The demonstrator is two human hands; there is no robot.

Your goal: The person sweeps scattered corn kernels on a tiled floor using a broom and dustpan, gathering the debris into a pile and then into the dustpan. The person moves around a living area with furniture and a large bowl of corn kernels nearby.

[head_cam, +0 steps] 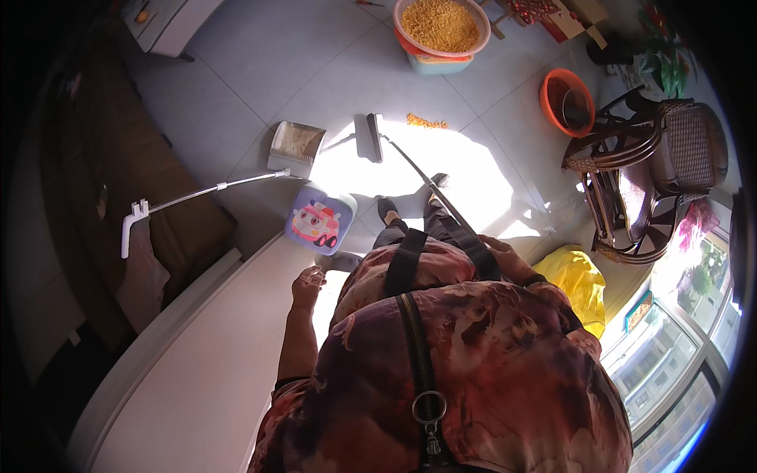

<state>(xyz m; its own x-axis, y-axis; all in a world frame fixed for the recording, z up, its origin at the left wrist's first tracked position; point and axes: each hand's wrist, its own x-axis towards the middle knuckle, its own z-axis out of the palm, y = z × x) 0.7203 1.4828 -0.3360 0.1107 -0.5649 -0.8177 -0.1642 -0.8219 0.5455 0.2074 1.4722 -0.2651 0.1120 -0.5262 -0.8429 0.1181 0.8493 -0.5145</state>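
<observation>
My right hand (501, 253) is closed around the upper end of a broom handle, at the right side of my waist. The broom (375, 138) has a dark, flat head that rests on the sunlit tiles in front of my feet. A small heap of yellow corn kernels (426, 122) lies on the floor just right of the broom head. Beside the white table, my left hand (309, 287) hangs with bent fingers and nothing visible in it. A long-handled dustpan (295, 142) stands left of the broom, near a small stool with a cartoon car on its seat (320, 219).
A pink basin of corn kernels (440, 26) sits on a light-blue base ahead. Rattan chairs (639, 177), an orange basket (566, 102) and a yellow bag (571, 287) are at the right. A white table (207, 366) and a brown sofa (118, 159) flank the left.
</observation>
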